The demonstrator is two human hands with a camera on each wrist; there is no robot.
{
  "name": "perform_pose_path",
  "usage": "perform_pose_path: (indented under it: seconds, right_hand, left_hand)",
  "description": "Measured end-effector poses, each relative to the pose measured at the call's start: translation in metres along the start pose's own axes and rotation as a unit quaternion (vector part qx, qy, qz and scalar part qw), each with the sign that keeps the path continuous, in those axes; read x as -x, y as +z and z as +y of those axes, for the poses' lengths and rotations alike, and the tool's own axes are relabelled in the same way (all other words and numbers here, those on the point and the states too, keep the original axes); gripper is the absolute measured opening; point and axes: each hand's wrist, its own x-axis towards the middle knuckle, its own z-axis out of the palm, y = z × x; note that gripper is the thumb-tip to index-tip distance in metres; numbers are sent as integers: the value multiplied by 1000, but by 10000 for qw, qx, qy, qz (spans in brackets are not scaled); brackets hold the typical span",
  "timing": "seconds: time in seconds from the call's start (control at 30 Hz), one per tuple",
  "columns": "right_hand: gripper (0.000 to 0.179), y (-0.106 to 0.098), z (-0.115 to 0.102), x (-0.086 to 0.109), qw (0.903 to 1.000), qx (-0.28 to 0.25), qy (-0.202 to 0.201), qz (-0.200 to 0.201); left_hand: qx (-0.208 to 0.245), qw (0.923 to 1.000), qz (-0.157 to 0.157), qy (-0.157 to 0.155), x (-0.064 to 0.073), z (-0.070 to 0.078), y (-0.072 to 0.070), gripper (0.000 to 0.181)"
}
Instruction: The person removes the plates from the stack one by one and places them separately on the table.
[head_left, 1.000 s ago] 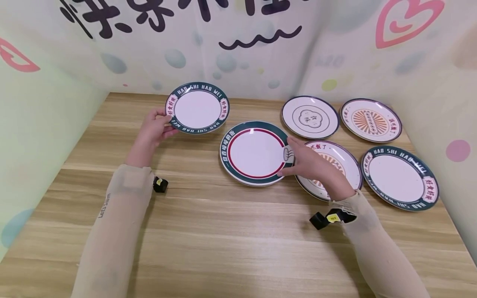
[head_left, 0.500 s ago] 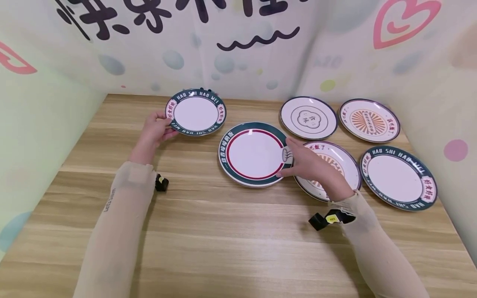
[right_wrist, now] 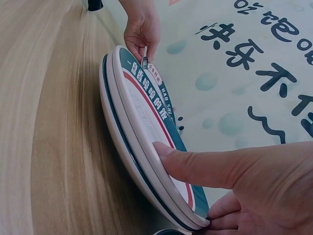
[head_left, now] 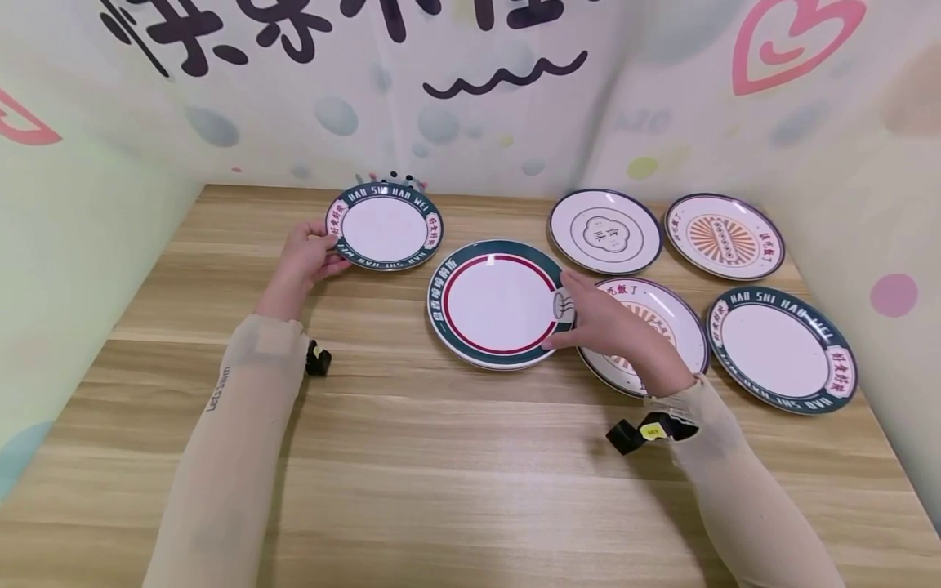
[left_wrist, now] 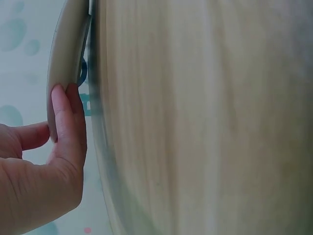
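My left hand (head_left: 305, 251) pinches the left edge of a plate (head_left: 385, 226) with a dark green lettered rim and white middle, thumb on one side and fingers on the other. In the left wrist view this plate (left_wrist: 68, 54) appears edge-on, off the table. My right hand (head_left: 606, 318) grips the right edge of a plate (head_left: 500, 304) with a green rim and red ring. The right wrist view shows at least two stacked plates (right_wrist: 146, 147) there, the thumb over the top rim and the fingers at the edge.
To the right lie a flower-outline plate (head_left: 605, 233), a sunburst plate (head_left: 725, 237), another sunburst plate (head_left: 680, 343) partly behind my right hand, and a green-rimmed plate (head_left: 782, 349). A printed cloth (head_left: 485, 131) stands behind the wooden table (head_left: 441, 474).
The plate in my left hand has come down and its far edge has lowered, uncovering dots on the cloth behind it. My right hand stays on its stacked plates.
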Motion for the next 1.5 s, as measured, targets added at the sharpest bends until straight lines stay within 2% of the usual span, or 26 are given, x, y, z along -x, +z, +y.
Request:
perform_pose_path:
  seconds: [0.13,0.33,0.43,0.83,1.2,1.5]
  right_hand:
    - [108,0,-1,0,10000,22,28,0]
    - [108,0,-1,0,10000,50,58,-16]
    - [108,0,-1,0,10000,46,54,-9]
    - [110,0,-1,0,10000,25,29,-13]
    - [107,-1,-2,2,10000,-17,65,-30]
    - [106,-1,-2,2,10000,-18,26,-54]
  left_hand:
    - [-23,10000,-21,-25,1,0,0,8]
    - [-356,9993,-142,-53,1,-1,-2,49]
    - [-454,9986,-234,-105,1,-1,-5,57]
    - [-581,9979,-192,-202,11,-2,-10,57]
    - [-565,9977,-331,198,22,0,-13,58]
    - [-654,9954,-607,356,29,0,-4,57]
